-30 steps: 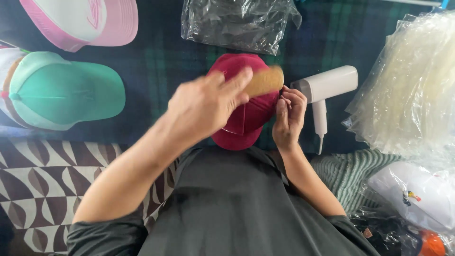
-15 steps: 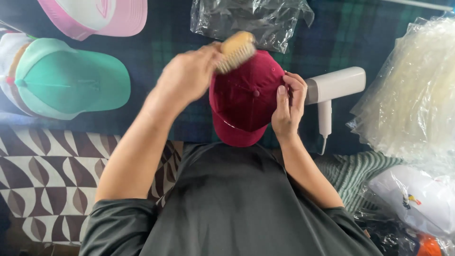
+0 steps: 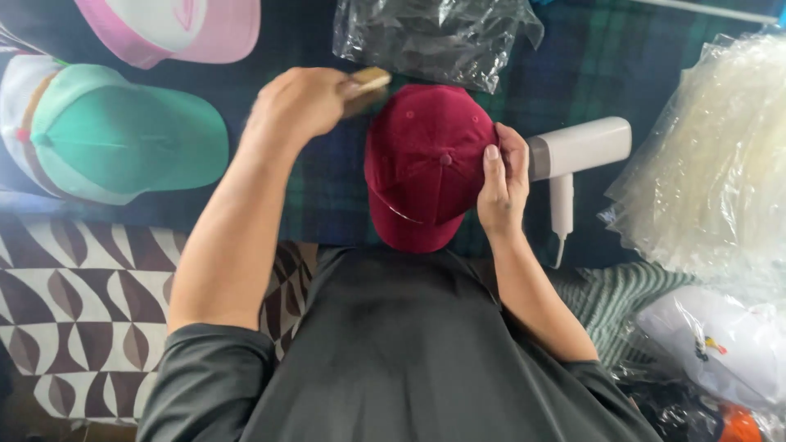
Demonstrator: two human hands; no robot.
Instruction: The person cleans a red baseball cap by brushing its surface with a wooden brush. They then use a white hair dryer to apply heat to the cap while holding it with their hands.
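Note:
A dark red cap [image 3: 426,164] lies in front of me on a dark plaid cloth [image 3: 327,188], its brim toward my body. My right hand [image 3: 501,184] grips the cap's right side, thumb on the crown. My left hand [image 3: 299,106] is closed around a wooden brush [image 3: 367,82], held just off the cap's upper left edge; the brush looks blurred and most of it is hidden by my fingers.
A teal cap [image 3: 123,139] lies at the left and a pink and white cap [image 3: 176,29] at the top left. A crumpled clear plastic bag [image 3: 434,37] sits beyond the red cap. A white hand-held appliance [image 3: 573,155] lies to the right, beside a stack of clear bags [image 3: 720,155].
My left hand has swept the brush from the cap's right side, over the crown, to beyond its upper left edge. My right hand has stayed on the cap's right side.

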